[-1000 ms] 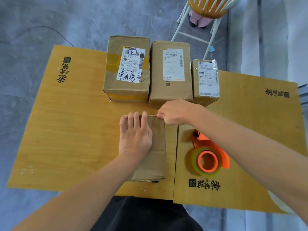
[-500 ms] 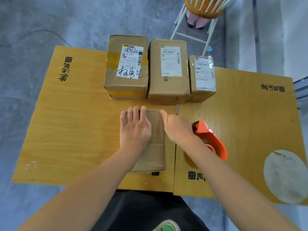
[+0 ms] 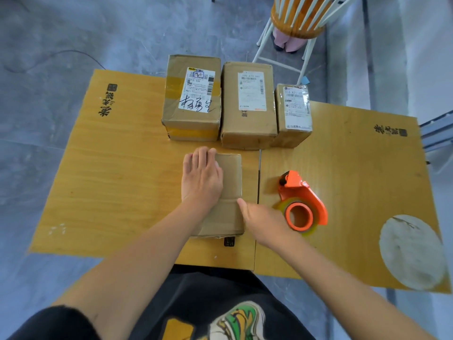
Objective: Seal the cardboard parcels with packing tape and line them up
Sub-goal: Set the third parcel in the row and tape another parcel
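Note:
A flat brown cardboard parcel point(image 3: 230, 182) lies in the middle of the table. My left hand point(image 3: 201, 177) rests flat on its left side with straight fingers. My right hand point(image 3: 259, 217) presses along the parcel's right edge near its front end, thumb on top. An orange tape dispenser point(image 3: 302, 200) with a clear tape roll lies just right of that hand, untouched. Three labelled parcels stand side by side at the back: a large one point(image 3: 192, 99), a middle one point(image 3: 248, 106) and a small one point(image 3: 294, 114).
The work surface is two yellow wooden tables point(image 3: 110, 182) pushed together, with a seam beside the flat parcel. A pale round worn patch point(image 3: 409, 251) marks the right table. A white-legged wooden chair point(image 3: 296, 23) stands on the grey floor behind.
My right hand has slid from the parcel's far end back along its right edge to the near end. My left hand has stayed flat on the parcel.

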### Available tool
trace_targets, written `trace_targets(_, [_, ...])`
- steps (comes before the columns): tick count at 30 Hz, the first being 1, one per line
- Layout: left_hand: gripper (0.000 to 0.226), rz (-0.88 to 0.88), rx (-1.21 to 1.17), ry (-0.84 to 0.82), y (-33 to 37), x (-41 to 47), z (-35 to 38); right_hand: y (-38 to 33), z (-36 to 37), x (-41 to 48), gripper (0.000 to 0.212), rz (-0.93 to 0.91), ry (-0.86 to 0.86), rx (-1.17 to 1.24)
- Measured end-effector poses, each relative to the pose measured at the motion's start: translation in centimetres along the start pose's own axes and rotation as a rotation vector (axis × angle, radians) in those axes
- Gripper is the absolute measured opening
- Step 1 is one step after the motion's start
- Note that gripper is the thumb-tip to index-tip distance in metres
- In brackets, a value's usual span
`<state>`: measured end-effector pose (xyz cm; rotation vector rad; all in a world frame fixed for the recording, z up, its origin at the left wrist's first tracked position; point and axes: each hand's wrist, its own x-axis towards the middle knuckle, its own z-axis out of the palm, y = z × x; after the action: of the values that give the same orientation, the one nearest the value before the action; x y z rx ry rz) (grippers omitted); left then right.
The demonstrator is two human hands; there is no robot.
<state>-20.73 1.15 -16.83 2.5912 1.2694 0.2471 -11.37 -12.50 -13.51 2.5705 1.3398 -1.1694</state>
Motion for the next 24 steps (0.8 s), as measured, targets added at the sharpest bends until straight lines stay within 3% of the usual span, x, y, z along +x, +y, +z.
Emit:
trace_targets(2, [0.037, -0.121, -0.308, 0.108, -0.4, -0.3, -1.1, 0.7, -1.8, 0.2, 0.059, 0.023, -0.011, 0.099])
trace_targets(4, [0.037, -0.396, -0.553, 0.189, -1.5, -0.8, -2.4, 1.7, -3.1, 1.0, 0.064, 0.098, 0.111, 0.337])
trace_targets(6, [0.032, -0.657, -0.621, 0.069, -3.2, -1.9, -3.1, 2.2, -3.8, 1.5, 0.058, 0.137, 0.165, 0.494])
trace_targets(8, [0.035, -0.803, -0.684, -0.16, -4.2, -3.1, -3.4, 1.7, -3.6, 1.4, 0.061, 0.172, 0.083, 0.562])
trace_targets(11, [0.05, -0.847, -0.883, -0.387, -3.7, -4.1, -3.6, 0.4, -2.7, 1.7, 0.068, 0.221, -0.062, 0.669])
trace_targets(13, [0.057, -0.875, -0.972, -0.434, -2.8, -4.2, -3.9, -0.6, -2.5, 1.2, 0.056, 0.187, -0.061, 0.753])
trace_targets(16, [0.061, -0.855, -0.988, -0.312, -2.0, -4.1, -5.0, -1.3, -2.6, 0.2, 0.038, 0.116, 0.028, 1.015])
trace_targets(19, [0.044, -0.826, -1.175, -0.136, -1.9, -3.7, -6.5, -1.7, -3.3, -0.5, 0.029, 0.053, 0.141, 1.252])
trace_targets(21, [0.041, -0.807, -1.273, -0.09, -1.7, -3.7, -6.9, -1.8, -3.9, -0.6, 0.023, 0.009, 0.202, 1.317])
trace_targets(24, [0.053, -0.798, -1.295, -0.051, -1.9, -3.8, -7.0, -2.1, -4.5, -0.4, 0.03, -0.029, 0.226, 1.306])
